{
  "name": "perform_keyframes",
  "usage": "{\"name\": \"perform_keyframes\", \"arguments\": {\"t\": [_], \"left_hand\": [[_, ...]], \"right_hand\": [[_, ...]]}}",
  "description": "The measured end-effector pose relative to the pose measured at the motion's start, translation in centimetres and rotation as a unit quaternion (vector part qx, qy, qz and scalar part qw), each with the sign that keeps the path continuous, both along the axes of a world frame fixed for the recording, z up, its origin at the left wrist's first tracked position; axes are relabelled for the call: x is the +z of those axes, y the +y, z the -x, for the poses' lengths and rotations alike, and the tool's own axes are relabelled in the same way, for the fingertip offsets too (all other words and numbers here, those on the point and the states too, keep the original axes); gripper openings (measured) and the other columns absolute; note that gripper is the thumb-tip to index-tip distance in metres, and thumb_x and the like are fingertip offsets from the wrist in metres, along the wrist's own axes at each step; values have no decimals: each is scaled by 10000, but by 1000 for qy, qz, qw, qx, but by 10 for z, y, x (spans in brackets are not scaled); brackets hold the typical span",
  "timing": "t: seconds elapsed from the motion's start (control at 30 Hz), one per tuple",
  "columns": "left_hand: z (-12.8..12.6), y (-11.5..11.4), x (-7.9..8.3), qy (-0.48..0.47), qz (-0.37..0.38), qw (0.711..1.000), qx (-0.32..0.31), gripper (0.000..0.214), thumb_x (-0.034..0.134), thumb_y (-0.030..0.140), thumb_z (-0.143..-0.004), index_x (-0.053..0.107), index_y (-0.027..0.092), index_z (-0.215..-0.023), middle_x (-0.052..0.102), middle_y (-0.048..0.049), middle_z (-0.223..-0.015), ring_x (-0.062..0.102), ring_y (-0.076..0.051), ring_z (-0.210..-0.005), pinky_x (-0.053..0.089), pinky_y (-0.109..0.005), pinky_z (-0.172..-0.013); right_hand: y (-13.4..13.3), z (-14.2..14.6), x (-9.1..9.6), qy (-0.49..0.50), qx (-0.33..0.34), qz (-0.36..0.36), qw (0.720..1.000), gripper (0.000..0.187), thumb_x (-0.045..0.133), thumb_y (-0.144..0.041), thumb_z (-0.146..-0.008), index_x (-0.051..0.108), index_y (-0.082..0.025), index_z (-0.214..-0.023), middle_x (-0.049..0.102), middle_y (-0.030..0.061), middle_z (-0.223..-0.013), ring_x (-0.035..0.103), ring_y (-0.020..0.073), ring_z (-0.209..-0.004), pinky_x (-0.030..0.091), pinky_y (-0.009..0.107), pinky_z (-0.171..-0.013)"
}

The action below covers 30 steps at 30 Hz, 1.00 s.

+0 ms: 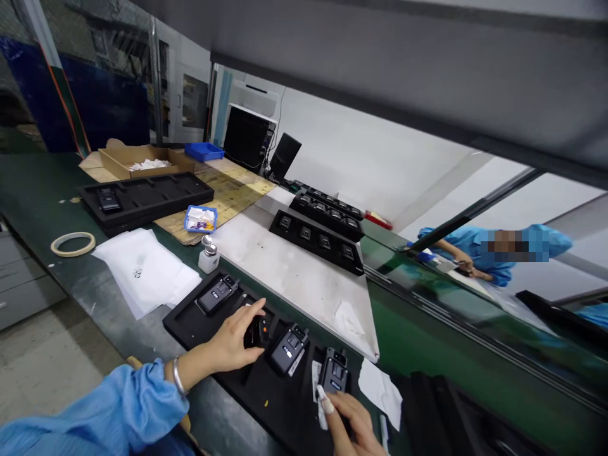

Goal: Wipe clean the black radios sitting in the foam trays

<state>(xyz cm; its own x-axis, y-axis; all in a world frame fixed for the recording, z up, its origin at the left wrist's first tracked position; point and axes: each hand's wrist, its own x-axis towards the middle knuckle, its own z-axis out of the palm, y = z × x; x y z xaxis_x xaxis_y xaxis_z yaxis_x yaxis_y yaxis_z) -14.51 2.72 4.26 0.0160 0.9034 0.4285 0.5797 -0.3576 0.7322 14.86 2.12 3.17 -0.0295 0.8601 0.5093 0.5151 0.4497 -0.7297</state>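
Observation:
My left hand (237,337) curls its thumb and fingers around a black handheld device (259,329) with a small orange button, over the black foam tray (266,402). My right hand (354,421) pinches a small folded white wipe (325,400) close to the lower end of the rightmost device (334,370). Two more devices lie face up in the tray: one left of my left hand (217,294), one between my hands (288,348). White labels stick out beside some of them. Part of the held device is hidden by my fingers.
A pump bottle (209,258), white sheets (147,269) and a tape roll (73,244) lie beyond the tray. Other foam trays (316,242) stand on the white board. A crumpled wipe (380,391) lies at right. Behind the glass, a person in blue (475,253) handles something.

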Motion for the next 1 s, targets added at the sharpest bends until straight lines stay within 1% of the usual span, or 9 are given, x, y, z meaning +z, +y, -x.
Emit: {"name": "perform_keyframes", "arguments": {"t": [0.07,0.17,0.3,0.43,0.5,0.67,0.77,0.87,1.0], "left_hand": [[6,-21,-5,-66,-49,996,-21,967,670,135,-742,145,278,-1541,542,-75,-1334,534,-216,-1231,432,-414,-1096],[11,-38,-8,-84,-79,993,-30,951,655,135,-764,136,250,-1553,551,-104,-1342,554,-233,-1227,453,-438,-1084],[16,-42,-7,-50,-115,992,-31,941,648,141,-781,123,198,-1560,549,-146,-1350,558,-250,-1235,483,-442,-1064],[19,-40,-8,-29,-145,988,-36,910,632,149,-789,144,181,-1557,552,-157,-1347,563,-262,-1232,516,-441,-1032],[21,-38,-9,-29,-158,986,-39,906,640,152,-783,162,170,-1553,556,-161,-1339,567,-266,-1225,523,-440,-1026],[23,-36,-10,-37,-173,982,-63,922,659,148,-785,146,104,-1549,581,-187,-1289,572,-260,-1207,507,-437,-1047],[23,-34,-10,-42,-167,983,-69,921,659,148,-792,139,101,-1551,575,-194,-1296,570,-262,-1208,514,-435,-1036],[23,-32,-10,-46,-164,983,-66,917,652,147,-792,140,121,-1553,562,-191,-1314,569,-268,-1212,526,-436,-1019],[25,-31,-7,-49,-154,985,-65,939,662,156,-787,126,142,-1557,575,-175,-1302,576,-271,-1207,517,-433,-1032]], "right_hand": [[6,17,13,-18,68,-19,997,169,694,-383,-852,733,-219,-849,688,50,-896,618,223,-906,456,359,-869],[15,58,37,-32,155,-61,986,62,669,-241,-877,712,-244,-921,668,28,-898,583,207,-946,429,378,-903],[25,113,63,-66,244,-98,963,172,630,-150,-887,695,-282,-977,645,9,-865,540,210,-996,373,450,-972],[38,143,73,-152,314,-63,935,156,611,-176,-906,690,-309,-927,653,-23,-828,537,219,-998,202,572,-1053],[46,145,73,-171,317,-48,932,131,611,-200,-909,685,-308,-900,658,-29,-821,542,226,-1000,163,592,-1052],[55,131,70,-159,226,-65,959,90,615,-250,-906,677,-283,-849,670,-11,-815,553,240,-948,201,582,-1016],[48,132,72,-145,249,-49,956,90,617,-249,-910,686,-304,-891,668,-10,-823,540,242,-1004,214,565,-1028],[47,141,73,-180,299,-33,936,122,611,-237,-915,698,-322,-904,666,-20,-824,518,240,-1070,142,581,-1065],[59,140,71,-196,247,-47,948,116,608,-282,-916,708,-285,-858,681,-5,-830,533,253,-1037,137,600,-1050]]}}
